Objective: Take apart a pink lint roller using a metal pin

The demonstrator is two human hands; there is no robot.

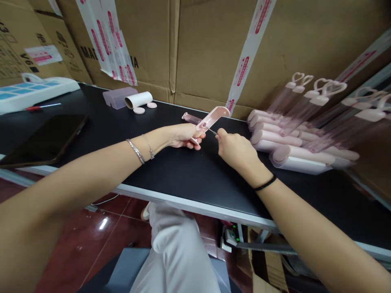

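Note:
Near the middle of the table my left hand is closed around a pale pink, trough-shaped plastic shell, its hollow side turned up. A translucent pink strip sticks out behind the same hand; whether it is joined to the shell I cannot tell. My right hand grips a thin metal-shafted tool, whose handle is hidden in the fist. Its tip reaches into the shell, by a small dark spot.
To the right lie stacked pink cylinders and blurred clear tubes with heart-shaped loops. At left are a tablet, a red screwdriver, a white-and-blue case, a white tube, a purplish block and pink discs. Cardboard walls the back.

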